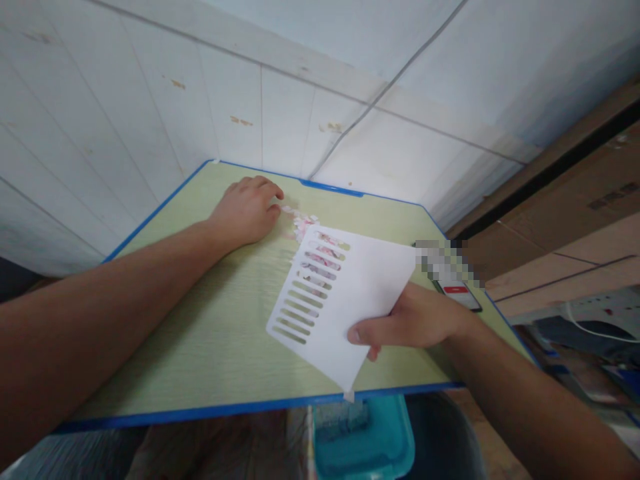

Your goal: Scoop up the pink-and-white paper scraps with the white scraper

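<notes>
My right hand [405,320] grips a white slotted card [373,287] by its right side, thumb on top and fingers underneath. Rounded slots run in a row along the card's left side. A small heap of pink and white paper scraps [303,225] lies just beyond the card's upper left corner, and more scraps show through the upper slots. Beside the heap, my left hand [250,210] rests on the table with curved fingers, thumb and forefinger apart. Nothing shows in it. The card hides part of the scraps.
The pale green table [215,353] has a blue rim. A phone [457,290], partly blurred out, lies at its right edge. Below the front edge stands a teal bin [400,443]. A grey cable [365,113] runs down the white wall behind. Cardboard boxes [575,200] stand at right.
</notes>
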`<action>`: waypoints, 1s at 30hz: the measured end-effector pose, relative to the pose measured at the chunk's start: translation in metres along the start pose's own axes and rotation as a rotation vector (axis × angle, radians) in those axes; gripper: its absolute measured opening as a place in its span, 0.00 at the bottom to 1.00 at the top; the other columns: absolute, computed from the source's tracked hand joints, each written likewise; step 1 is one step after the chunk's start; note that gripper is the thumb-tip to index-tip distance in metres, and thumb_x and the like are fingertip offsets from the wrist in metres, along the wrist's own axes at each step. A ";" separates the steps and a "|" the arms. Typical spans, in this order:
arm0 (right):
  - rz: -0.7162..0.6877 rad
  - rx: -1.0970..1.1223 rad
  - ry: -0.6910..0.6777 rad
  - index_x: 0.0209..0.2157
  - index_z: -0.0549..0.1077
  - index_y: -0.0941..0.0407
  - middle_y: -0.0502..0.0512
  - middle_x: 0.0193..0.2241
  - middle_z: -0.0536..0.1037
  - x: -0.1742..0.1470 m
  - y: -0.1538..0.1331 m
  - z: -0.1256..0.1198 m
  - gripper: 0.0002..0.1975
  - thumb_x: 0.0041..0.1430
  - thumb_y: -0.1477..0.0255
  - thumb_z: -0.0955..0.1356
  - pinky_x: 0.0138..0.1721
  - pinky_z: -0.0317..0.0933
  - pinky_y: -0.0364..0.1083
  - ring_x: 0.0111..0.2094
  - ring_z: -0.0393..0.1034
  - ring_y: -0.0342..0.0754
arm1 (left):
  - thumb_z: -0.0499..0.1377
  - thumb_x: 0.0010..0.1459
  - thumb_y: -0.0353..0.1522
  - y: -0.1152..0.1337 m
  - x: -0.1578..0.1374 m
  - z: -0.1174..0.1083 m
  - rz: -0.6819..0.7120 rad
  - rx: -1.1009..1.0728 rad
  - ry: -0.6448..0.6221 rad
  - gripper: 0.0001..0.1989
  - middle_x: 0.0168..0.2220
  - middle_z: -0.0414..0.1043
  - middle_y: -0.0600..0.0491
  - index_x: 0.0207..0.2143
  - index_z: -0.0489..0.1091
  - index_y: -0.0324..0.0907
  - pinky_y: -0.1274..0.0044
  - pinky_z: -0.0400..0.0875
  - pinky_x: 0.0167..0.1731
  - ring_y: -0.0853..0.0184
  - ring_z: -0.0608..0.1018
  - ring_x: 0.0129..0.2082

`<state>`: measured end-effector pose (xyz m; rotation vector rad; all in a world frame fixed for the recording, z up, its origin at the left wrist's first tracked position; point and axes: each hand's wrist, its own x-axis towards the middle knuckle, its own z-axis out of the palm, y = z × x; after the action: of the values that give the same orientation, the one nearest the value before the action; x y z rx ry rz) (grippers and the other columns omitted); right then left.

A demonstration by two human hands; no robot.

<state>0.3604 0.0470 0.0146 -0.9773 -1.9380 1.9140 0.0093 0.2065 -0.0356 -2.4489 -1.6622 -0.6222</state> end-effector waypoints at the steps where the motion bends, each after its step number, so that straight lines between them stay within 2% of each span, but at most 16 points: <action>1: -0.014 -0.020 0.007 0.52 0.88 0.57 0.56 0.40 0.92 0.000 -0.002 0.000 0.17 0.73 0.62 0.85 0.31 0.83 0.41 0.32 0.87 0.48 | 0.56 0.78 0.36 0.000 -0.001 -0.001 -0.006 0.003 0.007 0.25 0.73 0.82 0.43 0.70 0.82 0.47 0.52 0.71 0.80 0.45 0.79 0.75; 6: -0.059 -0.063 0.127 0.50 0.87 0.56 0.56 0.43 0.93 -0.009 -0.009 0.010 0.16 0.66 0.66 0.85 0.36 0.85 0.45 0.35 0.86 0.50 | 0.54 0.76 0.36 0.006 -0.003 -0.012 -0.077 0.014 0.041 0.25 0.72 0.83 0.40 0.67 0.83 0.44 0.52 0.71 0.80 0.44 0.80 0.76; 10: -0.067 -0.052 0.387 0.41 0.85 0.56 0.56 0.35 0.91 -0.031 0.008 0.027 0.12 0.65 0.64 0.83 0.33 0.81 0.45 0.30 0.82 0.49 | 0.55 0.76 0.37 0.015 -0.016 -0.027 -0.085 0.031 0.055 0.26 0.74 0.83 0.39 0.68 0.82 0.44 0.51 0.69 0.82 0.43 0.79 0.78; 14: -0.094 -0.002 0.630 0.30 0.83 0.55 0.55 0.25 0.86 -0.041 0.029 0.049 0.10 0.65 0.67 0.79 0.30 0.77 0.45 0.25 0.78 0.49 | 0.54 0.78 0.40 0.024 -0.056 -0.043 -0.136 0.048 0.043 0.26 0.74 0.83 0.38 0.69 0.81 0.44 0.51 0.71 0.81 0.42 0.80 0.77; 18: -0.127 0.120 0.842 0.25 0.80 0.53 0.53 0.21 0.82 -0.034 0.034 0.068 0.10 0.61 0.75 0.76 0.26 0.71 0.44 0.22 0.73 0.48 | 0.54 0.80 0.45 0.031 -0.101 -0.059 -0.186 0.100 -0.081 0.30 0.78 0.81 0.38 0.74 0.78 0.44 0.52 0.73 0.81 0.43 0.79 0.80; 21: -0.158 0.170 0.898 0.24 0.78 0.53 0.50 0.17 0.78 -0.030 0.029 0.074 0.12 0.60 0.78 0.74 0.24 0.67 0.43 0.20 0.69 0.47 | 0.54 0.81 0.48 0.041 -0.123 -0.069 -0.279 0.136 -0.162 0.33 0.81 0.78 0.33 0.76 0.77 0.40 0.49 0.74 0.80 0.37 0.78 0.81; 24: -0.163 0.201 0.938 0.24 0.77 0.52 0.50 0.16 0.77 -0.029 0.024 0.075 0.10 0.57 0.78 0.74 0.22 0.64 0.43 0.19 0.68 0.48 | 0.54 0.83 0.48 0.054 -0.137 -0.073 -0.377 0.148 -0.156 0.33 0.78 0.80 0.27 0.75 0.78 0.37 0.45 0.76 0.77 0.33 0.81 0.79; 27: -0.162 0.230 0.982 0.27 0.77 0.53 0.50 0.16 0.78 -0.030 0.019 0.074 0.07 0.54 0.78 0.74 0.21 0.64 0.44 0.18 0.68 0.48 | 0.51 0.84 0.46 0.064 -0.143 -0.074 -0.374 0.148 -0.122 0.33 0.77 0.81 0.27 0.76 0.79 0.36 0.48 0.75 0.78 0.36 0.82 0.78; 30: -0.163 0.246 1.030 0.27 0.76 0.52 0.49 0.15 0.76 -0.029 0.017 0.072 0.07 0.56 0.78 0.74 0.21 0.63 0.43 0.18 0.66 0.48 | 0.52 0.83 0.46 0.068 -0.145 -0.076 -0.371 0.129 -0.115 0.32 0.77 0.82 0.29 0.74 0.81 0.39 0.49 0.76 0.77 0.37 0.82 0.77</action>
<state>0.3431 -0.0286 -0.0019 -1.3028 -1.1011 1.1210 0.0054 0.0309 -0.0154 -2.1394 -2.1530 -0.3998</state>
